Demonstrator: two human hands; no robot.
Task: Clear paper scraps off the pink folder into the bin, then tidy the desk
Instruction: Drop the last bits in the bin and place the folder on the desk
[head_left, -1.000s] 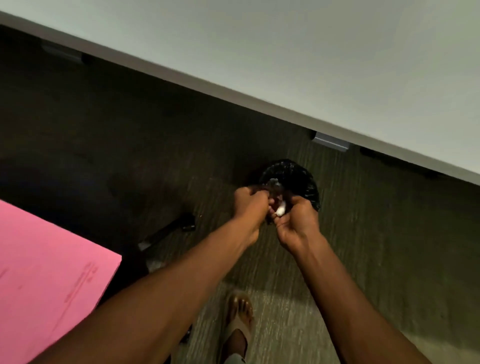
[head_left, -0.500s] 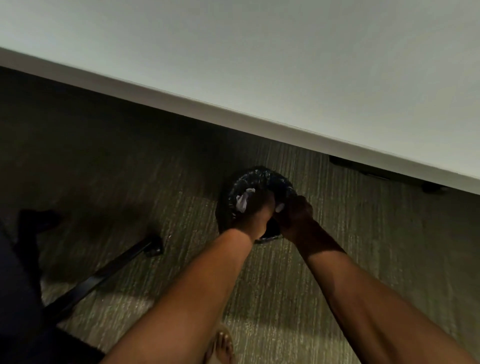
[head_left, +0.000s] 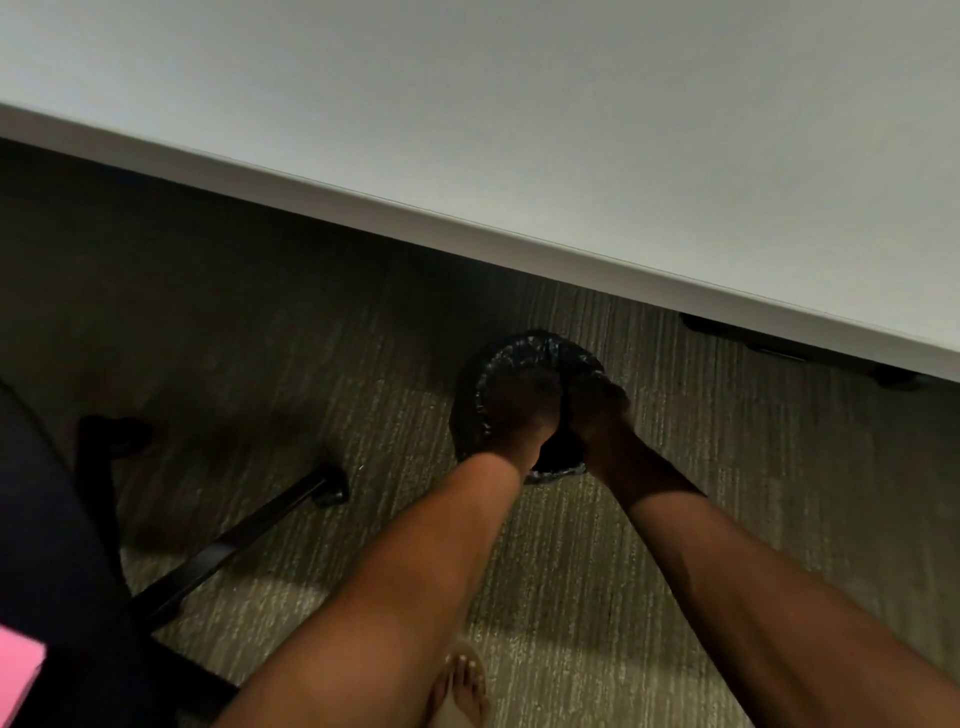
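Below, both hands (head_left: 561, 410) over bin (head_left: 540, 348).

This was an office. A wide white desk (head_left: 623, 130) stood over low-pile, ribbed grey carpet (head_left: 311, 364), and the black spoked base of a swivel chair (head_left: 234, 545) on castors sat beside it. A small bin (head_left: 540, 353) with a black liner stood on the floor near the desk's edge.
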